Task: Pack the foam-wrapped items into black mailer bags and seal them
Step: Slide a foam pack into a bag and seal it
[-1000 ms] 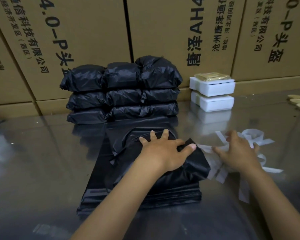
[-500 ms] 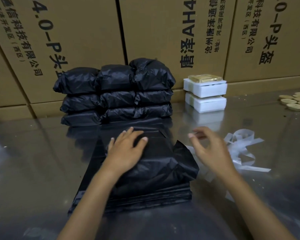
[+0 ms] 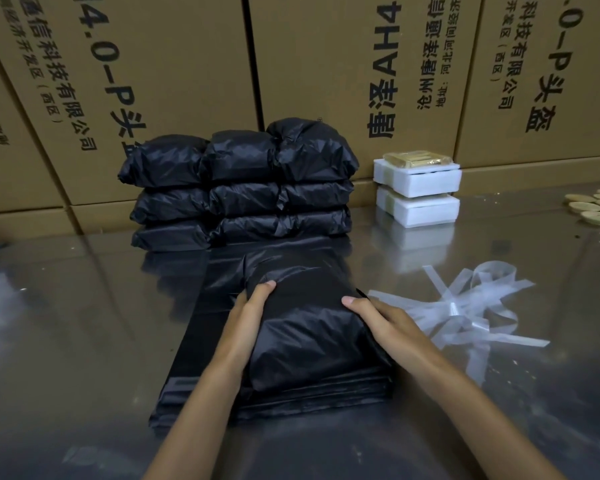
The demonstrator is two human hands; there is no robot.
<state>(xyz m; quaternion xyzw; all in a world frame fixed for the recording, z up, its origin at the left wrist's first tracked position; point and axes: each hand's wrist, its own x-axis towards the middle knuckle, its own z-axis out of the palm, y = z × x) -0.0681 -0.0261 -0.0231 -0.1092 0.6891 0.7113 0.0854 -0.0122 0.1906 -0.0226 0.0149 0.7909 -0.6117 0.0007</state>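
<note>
A filled black mailer bag (image 3: pixel 305 327) lies on a stack of flat black mailer bags (image 3: pixel 194 386) in the middle of the shiny table. My left hand (image 3: pixel 246 317) holds its left side and my right hand (image 3: pixel 374 317) holds its right side. Both thumbs lie on top, and the fingers are hidden down the sides. Two white foam-wrapped items (image 3: pixel 420 188) are stacked at the back right, the upper one showing a gold pack on top.
Several packed black bags (image 3: pixel 243 188) are piled in rows behind, against a wall of printed cardboard boxes (image 3: pixel 174 64). Clear peeled-off strips (image 3: pixel 465 306) lie right of my right hand. Pale round discs (image 3: pixel 596 209) sit at the far right edge.
My left hand slid from the top of the bag to its left side. My right hand came in from the strips to the bag's right side. The loose flap now lies flat.
</note>
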